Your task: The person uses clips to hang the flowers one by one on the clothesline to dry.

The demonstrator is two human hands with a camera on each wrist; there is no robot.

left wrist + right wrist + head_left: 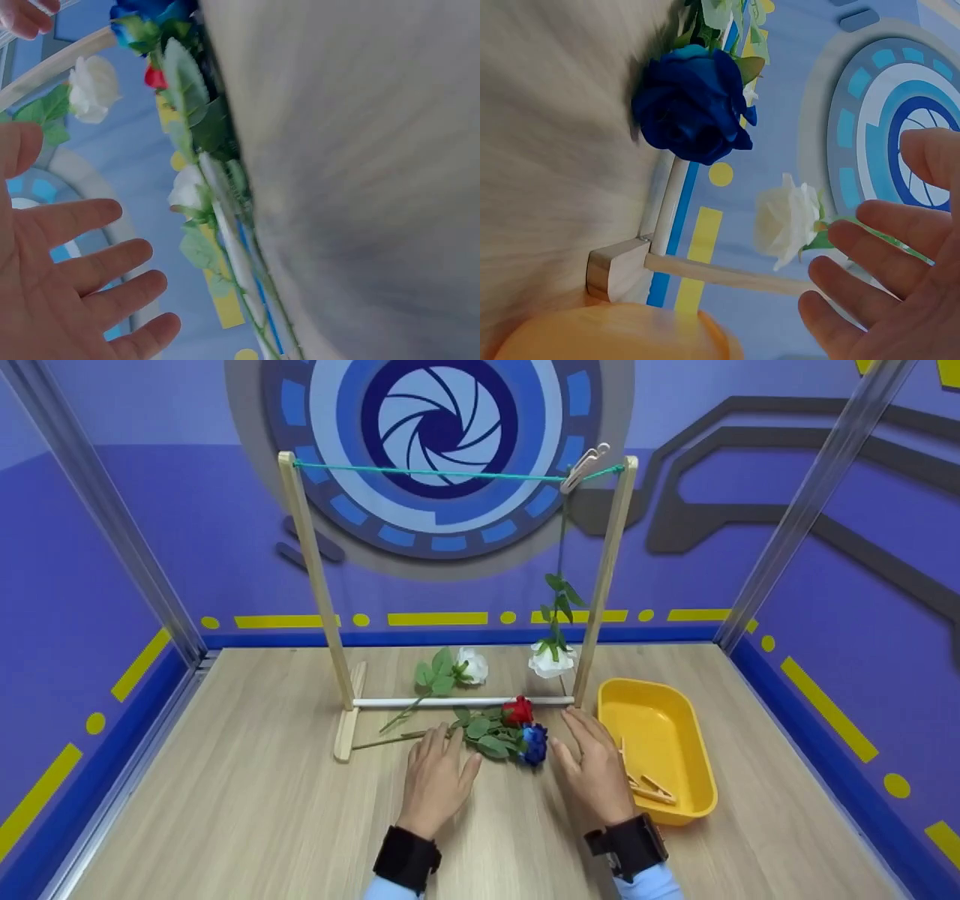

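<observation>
My left hand (437,780), fingers spread and holding nothing, hovers by the stems of a blue rose (533,744) and a red rose (518,710) lying on the table. To the right of the blue bloom is my right hand (598,769), also with extended fingers and nothing in it. A white rose (472,667) lies behind, its stem across the white bar (457,703). Another white rose (553,659) hangs head down from the green string (450,474), held by a wooden clothespin (585,469). In the right wrist view the blue rose (693,103) shows large, left of my fingers.
A wooden frame (319,577) with two posts carries the string; its left foot (346,735) rests on the table. The yellow basin (701,765) stands at the right, with several clothespins (654,789) inside. Printed panels (862,675) enclose the table (247,825) at back and sides.
</observation>
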